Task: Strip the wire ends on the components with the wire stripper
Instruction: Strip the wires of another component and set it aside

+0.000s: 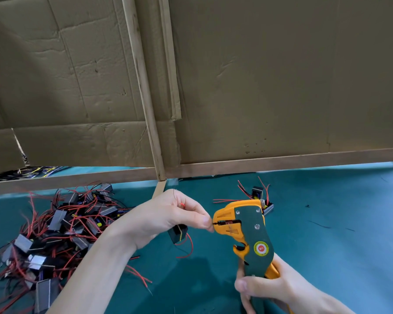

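One wire stripper (252, 232), upright in the gripping right hand (279, 288), points left; left hand (168, 216) pinches wire (214, 223).

A small assembly workshop: cardboard screen (259, 87) beyond the fingers (205, 220), green bench mat (331, 200) beneath them, wired components (61, 227) heaped left of them.

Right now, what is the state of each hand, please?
Left hand: pinching a wire end at the wire stripper.
Right hand: gripping the wire stripper's handles.

The wire stripper (254, 234) handles are hidden by the right hand (279, 288).
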The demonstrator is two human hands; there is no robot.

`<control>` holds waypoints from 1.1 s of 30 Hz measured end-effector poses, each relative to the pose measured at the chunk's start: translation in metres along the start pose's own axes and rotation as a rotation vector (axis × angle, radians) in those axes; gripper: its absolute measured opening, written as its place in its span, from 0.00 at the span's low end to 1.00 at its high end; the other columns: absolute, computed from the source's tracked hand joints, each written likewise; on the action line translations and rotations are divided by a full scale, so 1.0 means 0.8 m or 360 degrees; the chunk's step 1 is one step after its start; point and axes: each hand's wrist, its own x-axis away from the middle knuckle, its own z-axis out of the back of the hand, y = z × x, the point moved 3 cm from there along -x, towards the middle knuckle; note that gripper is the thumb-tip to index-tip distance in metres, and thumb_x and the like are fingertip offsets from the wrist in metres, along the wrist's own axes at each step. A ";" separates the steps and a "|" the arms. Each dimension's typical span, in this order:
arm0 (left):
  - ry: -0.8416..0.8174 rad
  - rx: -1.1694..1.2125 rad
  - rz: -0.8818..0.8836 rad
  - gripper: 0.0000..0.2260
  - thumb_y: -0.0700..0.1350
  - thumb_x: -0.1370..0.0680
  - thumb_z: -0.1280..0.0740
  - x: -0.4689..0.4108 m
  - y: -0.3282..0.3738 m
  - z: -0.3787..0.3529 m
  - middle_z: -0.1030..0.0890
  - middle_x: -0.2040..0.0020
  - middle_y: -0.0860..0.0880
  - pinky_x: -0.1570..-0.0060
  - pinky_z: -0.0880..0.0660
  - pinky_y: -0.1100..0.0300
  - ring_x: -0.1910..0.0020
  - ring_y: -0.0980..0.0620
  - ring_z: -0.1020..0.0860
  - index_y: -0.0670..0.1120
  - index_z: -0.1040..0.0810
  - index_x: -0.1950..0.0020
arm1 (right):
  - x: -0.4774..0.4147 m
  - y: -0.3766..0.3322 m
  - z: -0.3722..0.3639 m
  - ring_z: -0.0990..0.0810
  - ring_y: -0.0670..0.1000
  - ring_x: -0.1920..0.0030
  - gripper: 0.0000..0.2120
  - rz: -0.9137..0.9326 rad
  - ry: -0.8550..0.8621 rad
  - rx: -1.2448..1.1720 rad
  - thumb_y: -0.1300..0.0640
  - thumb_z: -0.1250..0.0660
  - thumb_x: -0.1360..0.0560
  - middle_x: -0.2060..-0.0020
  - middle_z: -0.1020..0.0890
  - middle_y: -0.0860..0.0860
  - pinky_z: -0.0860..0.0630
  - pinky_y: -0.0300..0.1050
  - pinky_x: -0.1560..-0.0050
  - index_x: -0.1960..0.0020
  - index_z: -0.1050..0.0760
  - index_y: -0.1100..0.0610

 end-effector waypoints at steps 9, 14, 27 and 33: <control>0.0003 0.0016 0.0100 0.09 0.53 0.25 0.32 -0.007 -0.012 -0.006 0.38 0.65 0.45 0.66 0.36 0.58 0.67 0.48 0.38 0.50 0.16 0.53 | -0.006 -0.006 -0.007 0.28 0.58 0.72 0.14 0.0066 0.0003 -0.0134 0.49 0.26 0.35 0.74 0.22 0.60 0.34 0.55 0.62 0.67 0.26 0.58; 0.0147 0.0163 0.0091 0.13 0.44 0.16 0.44 -0.017 -0.033 -0.004 0.35 0.63 0.52 0.60 0.38 0.64 0.63 0.55 0.36 0.49 0.19 0.44 | -0.007 -0.013 -0.011 0.19 0.62 0.52 0.07 0.0012 -0.0443 -0.0584 0.59 0.31 0.25 0.55 0.18 0.63 0.23 0.52 0.48 0.49 0.24 0.60; 0.1019 0.0357 -0.0251 0.09 0.35 0.26 0.29 -0.033 -0.050 -0.001 0.19 0.67 0.47 0.65 0.22 0.61 0.64 0.45 0.16 0.43 0.27 0.51 | -0.013 -0.006 0.013 0.19 0.68 0.57 0.13 0.0026 -0.0121 -0.0740 0.59 0.24 0.35 0.60 0.21 0.68 0.22 0.60 0.53 0.54 0.22 0.64; 0.1102 0.0304 -0.0347 0.04 0.40 0.26 0.29 -0.030 -0.043 -0.003 0.16 0.64 0.46 0.60 0.23 0.65 0.65 0.52 0.19 0.47 0.18 0.60 | -0.014 -0.007 0.010 0.19 0.67 0.56 0.10 0.0066 -0.0173 -0.0671 0.59 0.27 0.32 0.59 0.20 0.67 0.22 0.60 0.52 0.54 0.22 0.62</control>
